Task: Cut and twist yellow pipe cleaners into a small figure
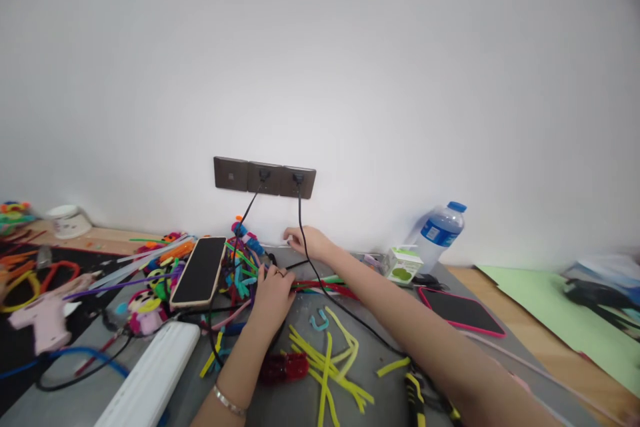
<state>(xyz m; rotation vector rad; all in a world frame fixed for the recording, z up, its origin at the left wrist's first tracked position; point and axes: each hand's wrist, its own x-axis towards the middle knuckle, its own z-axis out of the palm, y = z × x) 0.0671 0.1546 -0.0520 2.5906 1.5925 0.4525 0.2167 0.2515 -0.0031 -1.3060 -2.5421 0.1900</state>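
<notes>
My left hand (273, 290) rests palm down on the grey mat (345, 400), its fingers curled into a heap of coloured pipe cleaners (240, 270); what it grips is hidden. My right hand (305, 240) reaches far back to the wall's foot, fingers bent around something small and white that I cannot make out. A black cable (320, 280) runs from the wall sockets (265, 177) across my right forearm. Yellow pipe cleaners (330, 363) lie between my arms.
A phone (199, 269) leans on the pile at left; another dark phone in a pink case (460, 311) lies at right. A water bottle (440, 233), a small green box (403, 265), a pink glue gun (43, 317) and a white power strip (150, 377) surround the mat.
</notes>
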